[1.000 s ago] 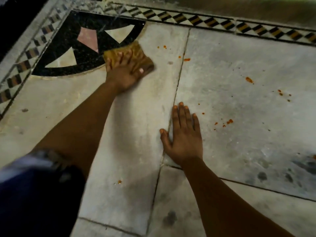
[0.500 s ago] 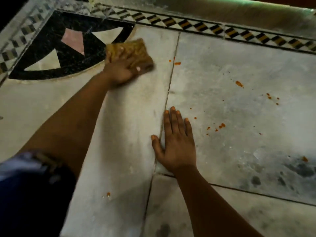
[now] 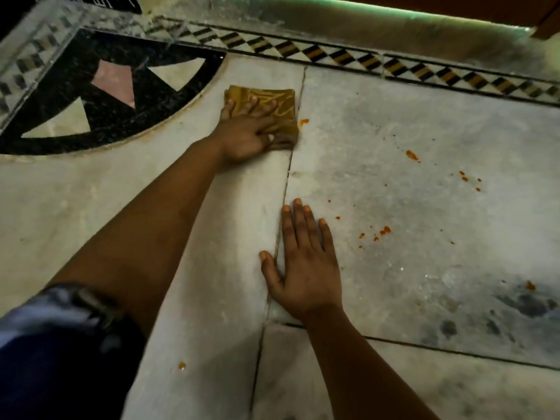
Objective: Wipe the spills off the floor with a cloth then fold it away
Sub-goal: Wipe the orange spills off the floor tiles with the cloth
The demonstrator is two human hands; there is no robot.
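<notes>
Currently the folded mustard-yellow patterned cloth point(image 3: 274, 107) lies on the pale marble floor point(image 3: 394, 122) beside a tile seam, pressed flat under the left hand point(image 3: 247, 133). An orange spill point(image 3: 303, 121) sits just right; sweeping across it with even pressure would help. The right hand point(image 3: 306, 268) rests flat, bracing.

floor point(image 3: 394, 131): pale marble | cloth point(image 3: 274, 101) | orange spills point(image 3: 382, 231)

On the floor point(image 3: 424, 122), the cloth point(image 3: 272, 100) lies under the left hand point(image 3: 247, 136), spills point(image 3: 383, 231) right of the right hand point(image 3: 306, 268).
</notes>
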